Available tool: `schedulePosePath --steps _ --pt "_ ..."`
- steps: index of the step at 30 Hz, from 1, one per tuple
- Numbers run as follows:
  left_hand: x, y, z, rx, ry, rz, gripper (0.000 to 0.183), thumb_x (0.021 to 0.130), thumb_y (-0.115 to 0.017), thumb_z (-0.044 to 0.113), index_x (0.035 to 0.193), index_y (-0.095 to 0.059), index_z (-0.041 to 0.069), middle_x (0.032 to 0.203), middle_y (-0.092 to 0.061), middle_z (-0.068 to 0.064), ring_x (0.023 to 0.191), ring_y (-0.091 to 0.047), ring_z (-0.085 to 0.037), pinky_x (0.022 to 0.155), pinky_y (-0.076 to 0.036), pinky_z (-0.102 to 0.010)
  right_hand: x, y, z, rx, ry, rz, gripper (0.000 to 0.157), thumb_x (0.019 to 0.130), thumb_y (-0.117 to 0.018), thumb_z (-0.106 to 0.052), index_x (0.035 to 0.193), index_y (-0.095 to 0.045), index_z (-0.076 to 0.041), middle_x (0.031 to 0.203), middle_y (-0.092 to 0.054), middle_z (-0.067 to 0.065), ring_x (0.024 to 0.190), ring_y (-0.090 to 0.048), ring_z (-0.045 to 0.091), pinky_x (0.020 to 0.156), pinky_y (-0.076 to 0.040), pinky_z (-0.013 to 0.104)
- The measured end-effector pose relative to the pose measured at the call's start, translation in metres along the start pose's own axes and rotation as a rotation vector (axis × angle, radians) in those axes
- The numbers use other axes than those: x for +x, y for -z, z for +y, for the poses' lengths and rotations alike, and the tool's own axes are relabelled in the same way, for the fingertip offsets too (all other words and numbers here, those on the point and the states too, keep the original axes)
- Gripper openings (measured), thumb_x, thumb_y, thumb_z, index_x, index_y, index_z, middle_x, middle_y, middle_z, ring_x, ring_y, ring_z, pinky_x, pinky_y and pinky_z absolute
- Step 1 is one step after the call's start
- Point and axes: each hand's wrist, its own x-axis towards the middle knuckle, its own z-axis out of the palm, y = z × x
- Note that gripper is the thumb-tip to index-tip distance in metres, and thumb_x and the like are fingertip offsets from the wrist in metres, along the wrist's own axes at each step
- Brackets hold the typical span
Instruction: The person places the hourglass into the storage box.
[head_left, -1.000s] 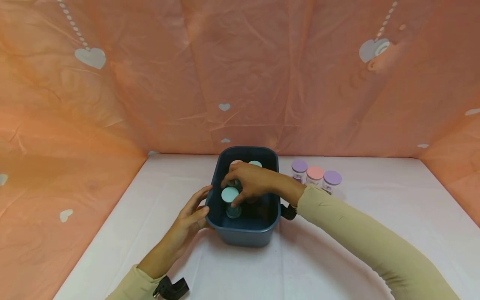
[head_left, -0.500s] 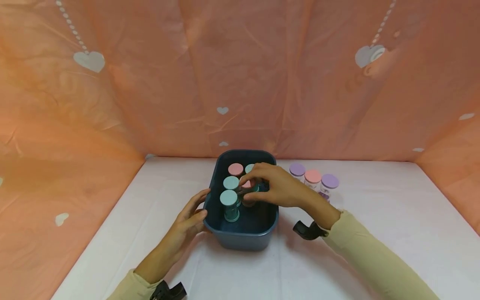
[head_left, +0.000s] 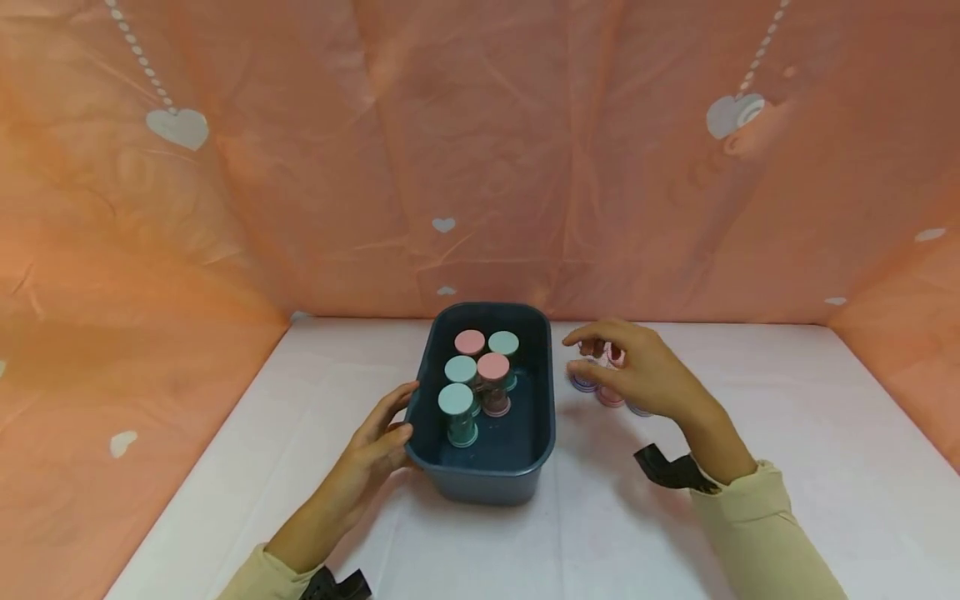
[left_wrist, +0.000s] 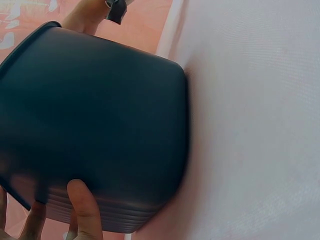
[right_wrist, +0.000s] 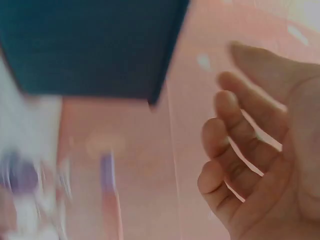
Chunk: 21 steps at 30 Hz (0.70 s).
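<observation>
My left hand [head_left: 371, 446] rests against the left outer wall of a dark blue bin [head_left: 487, 487], thumb [left_wrist: 84, 207] and fingers touching the wall near the rim. Inside the bin stand small clear jars: two with pink lids [head_left: 493, 367] and three with mint lids [head_left: 456, 400], grouped toward the left and back. My right hand [head_left: 645, 367] holds nothing and hovers with loosely bent, spread fingers over the jars right of the bin. It hides most of them; a pink-ringed jar base [head_left: 611, 397] and a purple-ringed one [head_left: 583, 384] show below it.
A white cloth [head_left: 487, 550] covers the table. Orange sheeting [head_left: 517, 167] with white hearts encloses the back and sides. Dark straps [head_left: 675, 471] sit at both wrists. The right wrist view shows a blurred purple jar lid [right_wrist: 22, 177].
My right hand has let go of a pink-lidded jar in the bin, come out, and moved right over the jars on the table. The left hand stays at the bin.
</observation>
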Motion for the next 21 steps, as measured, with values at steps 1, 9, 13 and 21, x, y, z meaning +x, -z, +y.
schedulePosePath --steps 1,9,13,21 --pt "0.0 0.0 0.0 -0.001 0.0 0.0 0.053 0.105 -0.042 0.019 0.155 -0.025 0.017 0.154 -0.019 -0.011 0.118 -0.05 -0.033 0.089 -0.051 -0.042 -0.001 0.006 0.004 -0.023 -0.016 0.004 0.024 0.087 -0.078 -0.026 0.11 -0.072 -0.025 0.091 -0.063 -0.006 0.084 -0.055 0.013 0.07 -0.046 0.026" --pt "-0.002 0.002 -0.001 -0.013 -0.001 0.0 0.051 0.105 -0.042 0.019 0.154 -0.027 0.02 0.153 -0.02 -0.009 0.115 -0.054 -0.032 0.089 -0.051 -0.042 -0.014 0.039 0.035 -0.144 -0.098 -0.002 0.03 0.086 -0.078 -0.03 0.114 -0.071 -0.022 0.098 -0.065 -0.003 0.089 -0.053 0.009 0.073 -0.044 0.026" --pt "-0.003 0.002 -0.001 -0.011 -0.002 -0.003 0.051 0.105 -0.042 0.019 0.154 -0.027 0.021 0.152 -0.021 -0.007 0.115 -0.053 -0.032 0.089 -0.05 -0.043 -0.021 0.049 0.047 -0.186 -0.114 -0.054 0.035 0.086 -0.078 -0.032 0.118 -0.069 -0.02 0.107 -0.067 -0.003 0.092 -0.054 0.01 0.076 -0.045 0.028" --pt "-0.002 0.001 -0.001 -0.004 -0.003 0.0 0.053 0.106 -0.043 0.02 0.156 -0.025 0.02 0.155 -0.021 -0.008 0.12 -0.047 -0.033 0.09 -0.05 -0.042 -0.027 0.058 0.06 -0.217 -0.171 -0.092 0.044 0.084 -0.079 -0.037 0.123 -0.067 -0.02 0.116 -0.068 -0.001 0.098 -0.053 0.014 0.078 -0.043 0.027"
